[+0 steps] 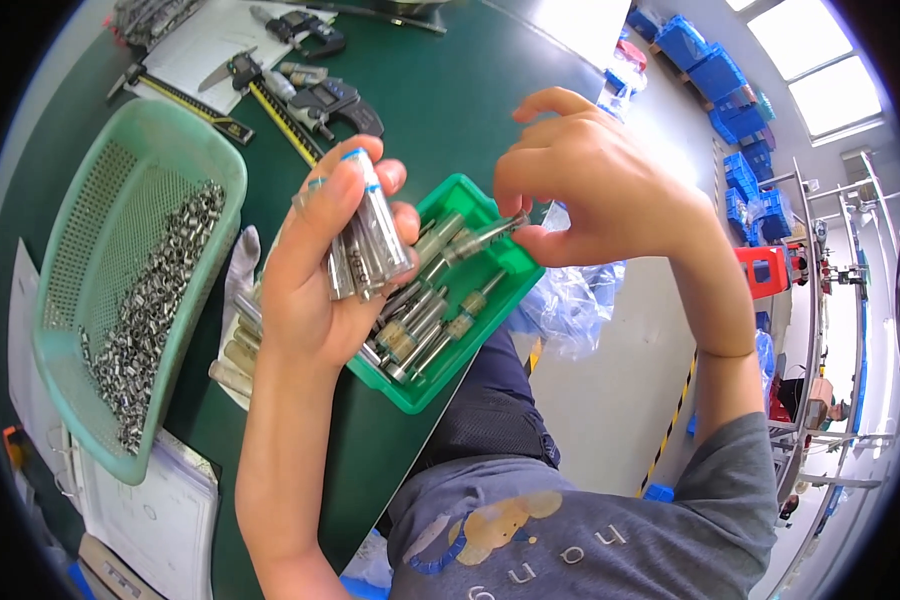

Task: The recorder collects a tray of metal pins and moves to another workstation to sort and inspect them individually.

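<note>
My left hand (305, 300) is closed around several clear tubes (375, 225) with blue bands at their upper ends, raised over the near left part of a green tray (480, 345). Above the tray's right end, my right hand (600, 180) pinches a slim metal gauge pin (498, 231) between thumb and fingers; its lower-left end reaches over the other pieces. In the tray lie several metal plug gauges (400, 340), some with pale yellowish handle sections. My left hand hides part of the tray's left side.
A light green perforated basket (120, 195) on the left holds many small metal sleeves (155, 310). Calipers (270, 108) and micrometers (335, 100) lie beyond my left hand. Papers (160, 510) are at the lower left. A clear plastic bag (580, 310) hangs past the table edge.
</note>
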A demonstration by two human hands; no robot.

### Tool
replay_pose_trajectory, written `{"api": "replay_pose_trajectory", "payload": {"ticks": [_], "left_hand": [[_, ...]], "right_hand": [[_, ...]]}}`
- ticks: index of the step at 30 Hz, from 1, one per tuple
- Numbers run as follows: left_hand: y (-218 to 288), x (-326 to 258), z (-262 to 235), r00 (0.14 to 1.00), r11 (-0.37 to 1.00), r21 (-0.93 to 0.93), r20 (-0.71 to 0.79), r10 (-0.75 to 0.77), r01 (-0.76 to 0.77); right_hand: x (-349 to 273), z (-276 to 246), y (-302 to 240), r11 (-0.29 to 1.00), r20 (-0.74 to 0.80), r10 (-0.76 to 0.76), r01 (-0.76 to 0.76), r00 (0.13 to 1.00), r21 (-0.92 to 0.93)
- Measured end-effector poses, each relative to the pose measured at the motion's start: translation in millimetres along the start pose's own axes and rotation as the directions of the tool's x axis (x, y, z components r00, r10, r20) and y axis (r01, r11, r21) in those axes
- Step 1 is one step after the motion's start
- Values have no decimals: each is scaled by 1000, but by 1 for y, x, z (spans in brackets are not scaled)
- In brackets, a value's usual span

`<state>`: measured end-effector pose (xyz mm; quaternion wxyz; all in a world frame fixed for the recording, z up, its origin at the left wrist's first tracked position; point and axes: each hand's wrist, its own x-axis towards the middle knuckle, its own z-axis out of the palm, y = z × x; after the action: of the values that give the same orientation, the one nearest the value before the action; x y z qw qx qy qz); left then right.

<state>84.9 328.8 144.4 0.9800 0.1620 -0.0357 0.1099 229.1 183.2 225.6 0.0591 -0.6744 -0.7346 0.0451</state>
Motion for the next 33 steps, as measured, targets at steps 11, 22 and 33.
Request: {"api": "replay_pose_trajectory", "payload": {"ticks": [11,22,33], "left_hand": [[-1,-3,0,998,998,55,-56,-1,4],[-2,-2,-2,999,999,29,-40,-31,32],[-2,-7,-5,998,998,-11,-28,-55,55]], "right_hand": [[-9,27,58,882,-251,429,-343,868,323],[38,93,141,628,-556,738,-691,384,357],[71,111,171,663,-736,631,-663,244,349]]}}
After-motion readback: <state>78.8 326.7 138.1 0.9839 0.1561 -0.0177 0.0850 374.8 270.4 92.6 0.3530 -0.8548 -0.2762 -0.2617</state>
